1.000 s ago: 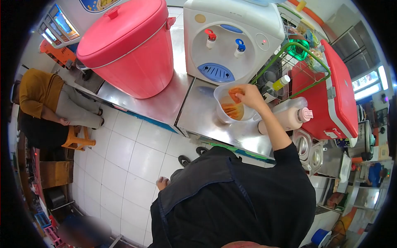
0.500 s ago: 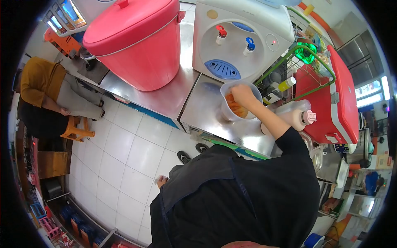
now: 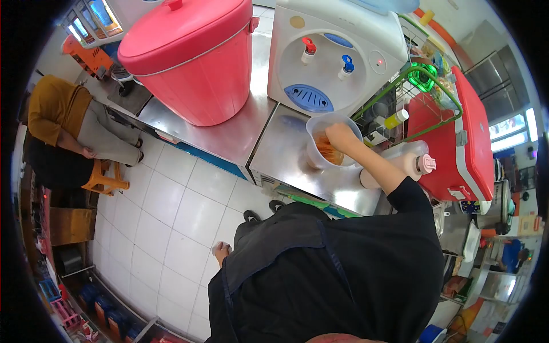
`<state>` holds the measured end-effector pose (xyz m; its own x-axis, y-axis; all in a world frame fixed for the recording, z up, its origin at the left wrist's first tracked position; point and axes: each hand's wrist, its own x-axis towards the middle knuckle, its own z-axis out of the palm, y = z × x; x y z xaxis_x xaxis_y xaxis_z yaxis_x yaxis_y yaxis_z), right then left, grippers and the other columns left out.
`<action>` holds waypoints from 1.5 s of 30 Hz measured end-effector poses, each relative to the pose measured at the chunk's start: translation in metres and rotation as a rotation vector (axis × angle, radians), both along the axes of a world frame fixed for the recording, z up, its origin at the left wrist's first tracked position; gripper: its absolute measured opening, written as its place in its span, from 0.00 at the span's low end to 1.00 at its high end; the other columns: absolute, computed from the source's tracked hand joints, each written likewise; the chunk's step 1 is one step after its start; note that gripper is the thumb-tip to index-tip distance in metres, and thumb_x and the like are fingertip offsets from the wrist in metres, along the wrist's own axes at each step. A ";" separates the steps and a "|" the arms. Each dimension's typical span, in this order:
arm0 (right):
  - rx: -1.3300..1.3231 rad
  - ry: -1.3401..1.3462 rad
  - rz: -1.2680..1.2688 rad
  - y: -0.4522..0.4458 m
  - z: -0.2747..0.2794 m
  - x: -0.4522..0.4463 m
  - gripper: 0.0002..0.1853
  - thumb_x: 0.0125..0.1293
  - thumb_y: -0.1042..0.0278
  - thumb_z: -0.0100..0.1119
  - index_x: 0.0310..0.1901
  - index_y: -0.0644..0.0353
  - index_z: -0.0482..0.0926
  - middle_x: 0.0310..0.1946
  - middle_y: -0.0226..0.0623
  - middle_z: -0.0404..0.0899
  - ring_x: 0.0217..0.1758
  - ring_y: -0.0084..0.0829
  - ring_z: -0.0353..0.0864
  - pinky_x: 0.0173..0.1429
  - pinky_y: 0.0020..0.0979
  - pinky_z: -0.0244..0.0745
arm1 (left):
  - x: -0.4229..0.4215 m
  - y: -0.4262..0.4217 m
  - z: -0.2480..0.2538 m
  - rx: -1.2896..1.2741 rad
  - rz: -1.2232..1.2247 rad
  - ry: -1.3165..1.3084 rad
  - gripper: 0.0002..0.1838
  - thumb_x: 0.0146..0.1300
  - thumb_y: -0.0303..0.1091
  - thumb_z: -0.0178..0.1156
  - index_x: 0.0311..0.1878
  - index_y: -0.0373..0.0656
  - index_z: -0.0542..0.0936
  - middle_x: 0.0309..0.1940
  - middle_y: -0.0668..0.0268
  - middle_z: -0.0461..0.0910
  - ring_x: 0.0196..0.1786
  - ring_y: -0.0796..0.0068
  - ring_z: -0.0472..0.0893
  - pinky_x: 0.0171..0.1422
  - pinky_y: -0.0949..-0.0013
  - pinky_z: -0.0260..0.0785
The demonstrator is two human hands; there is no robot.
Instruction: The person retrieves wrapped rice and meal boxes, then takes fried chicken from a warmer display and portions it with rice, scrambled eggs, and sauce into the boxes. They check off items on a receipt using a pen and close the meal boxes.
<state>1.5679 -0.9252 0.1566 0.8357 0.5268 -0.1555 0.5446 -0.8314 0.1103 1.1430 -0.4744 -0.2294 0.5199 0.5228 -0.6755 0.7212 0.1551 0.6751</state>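
My right hand point(image 3: 342, 137) reaches down into a translucent plastic pitcher point(image 3: 314, 150) on the steel counter. Its fingers look closed, but whatever they grip is hidden inside. Orange liquid point(image 3: 329, 153) fills the lower part of the pitcher, with streaks on its surface. Down by my left side, over the floor, my left hand point(image 3: 223, 251) is curled around a small pale, see-through thing point(image 3: 215, 248), too small to name. Close to my right forearm stands a cream bottle point(image 3: 407, 166) with a pink cap.
A white water dispenser point(image 3: 277, 68) stands behind the pitcher. Left of it is a large pink lidded bucket point(image 3: 194, 86). A green wire rack point(image 3: 429, 127) and a red cooler box point(image 3: 477, 143) are at the right. Another person point(image 3: 60, 111) is at the far left near an orange stool point(image 3: 106, 178).
My right hand has shifted slightly right inside the pitcher, and the streaks in the liquid look different. My left hand has turned a little, showing more of the pale thing.
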 end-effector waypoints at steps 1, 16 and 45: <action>0.015 0.000 0.005 0.003 0.002 0.000 0.08 0.53 0.73 0.54 0.28 0.63 0.83 0.29 0.50 0.82 0.34 0.47 0.84 0.39 0.43 0.80 | -0.003 0.001 0.000 -0.014 -0.009 0.020 0.29 0.50 0.34 0.64 0.57 0.30 0.75 0.56 0.45 0.75 0.62 0.54 0.73 0.66 0.65 0.63; -0.003 -0.009 0.071 0.006 0.003 -0.004 0.08 0.54 0.73 0.53 0.28 0.62 0.84 0.28 0.50 0.82 0.32 0.47 0.84 0.36 0.42 0.80 | -0.009 0.008 -0.010 0.005 0.009 0.052 0.29 0.53 0.36 0.62 0.57 0.28 0.74 0.57 0.45 0.73 0.62 0.53 0.72 0.67 0.64 0.61; 0.582 -0.160 -0.172 -0.023 0.073 -0.065 0.06 0.52 0.71 0.62 0.25 0.65 0.78 0.24 0.47 0.75 0.29 0.48 0.75 0.36 0.43 0.68 | -0.024 -0.014 0.062 0.429 -0.210 0.278 0.30 0.49 0.49 0.62 0.52 0.37 0.79 0.54 0.49 0.77 0.59 0.50 0.74 0.64 0.58 0.65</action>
